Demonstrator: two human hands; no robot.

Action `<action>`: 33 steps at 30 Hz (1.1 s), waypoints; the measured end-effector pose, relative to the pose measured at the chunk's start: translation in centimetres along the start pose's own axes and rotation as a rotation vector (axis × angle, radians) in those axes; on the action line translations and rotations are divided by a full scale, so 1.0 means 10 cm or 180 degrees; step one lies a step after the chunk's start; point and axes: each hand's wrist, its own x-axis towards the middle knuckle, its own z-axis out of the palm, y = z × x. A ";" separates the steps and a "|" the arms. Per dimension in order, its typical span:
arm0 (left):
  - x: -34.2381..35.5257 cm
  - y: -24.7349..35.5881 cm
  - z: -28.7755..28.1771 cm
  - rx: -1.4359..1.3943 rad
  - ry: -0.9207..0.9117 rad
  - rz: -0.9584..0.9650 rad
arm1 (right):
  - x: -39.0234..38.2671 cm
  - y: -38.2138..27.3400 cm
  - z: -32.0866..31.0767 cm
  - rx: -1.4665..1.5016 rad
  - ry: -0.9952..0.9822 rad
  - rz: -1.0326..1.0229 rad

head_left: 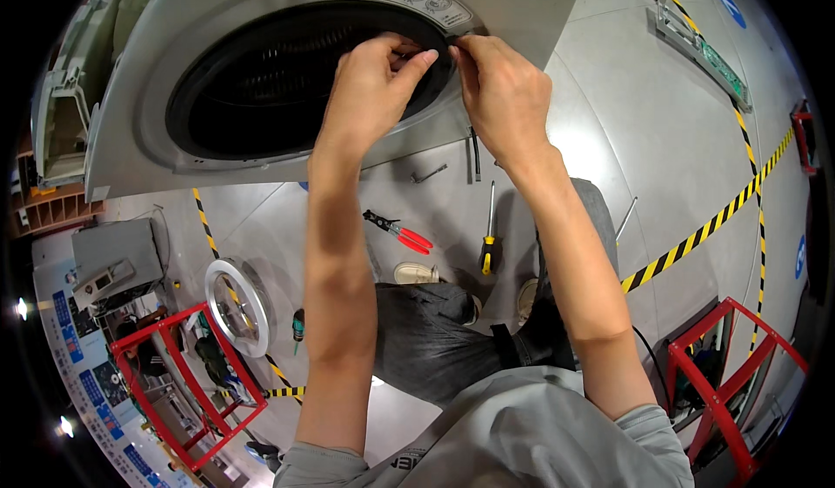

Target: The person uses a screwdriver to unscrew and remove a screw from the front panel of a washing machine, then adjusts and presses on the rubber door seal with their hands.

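A grey front-loading washing machine [143, 105] leans over the top of the view, its round opening ringed by a black rubber door gasket [187, 83]. Both of my hands are at the right part of that ring. My left hand [376, 79] has its fingers curled over the gasket's inner lip, thumb pointing to the right. Close beside it, my right hand [504, 83] pinches at the gasket's outer edge, where it meets the grey front panel. The fingertips partly hide what they grip. Inside the opening the drum [296, 66] is dark.
On the floor below lie red-handled pliers [409, 236], a yellow-black screwdriver [489, 249], and small dark tools. A round door ring [237, 307] stands at left by a red frame [187, 384]. Another red frame [718, 392] is at right, near striped floor tape [696, 244].
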 end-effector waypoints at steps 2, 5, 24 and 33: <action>-0.01 0.01 0.02 0.0029 0.0057 -0.0029 | 0.03 0.01 0.02 0.0057 0.0076 -0.0103; -0.01 -0.03 0.04 0.0031 0.0256 0.0155 | 0.08 0.00 0.01 -0.0005 -0.0236 -0.0075; -0.01 -0.13 0.18 0.0176 0.0476 0.0368 | -0.21 0.05 0.08 0.0217 -0.0060 0.0397; 0.01 -0.21 0.21 0.0184 0.0301 0.0365 | -0.14 0.15 0.16 0.0277 0.0010 0.0148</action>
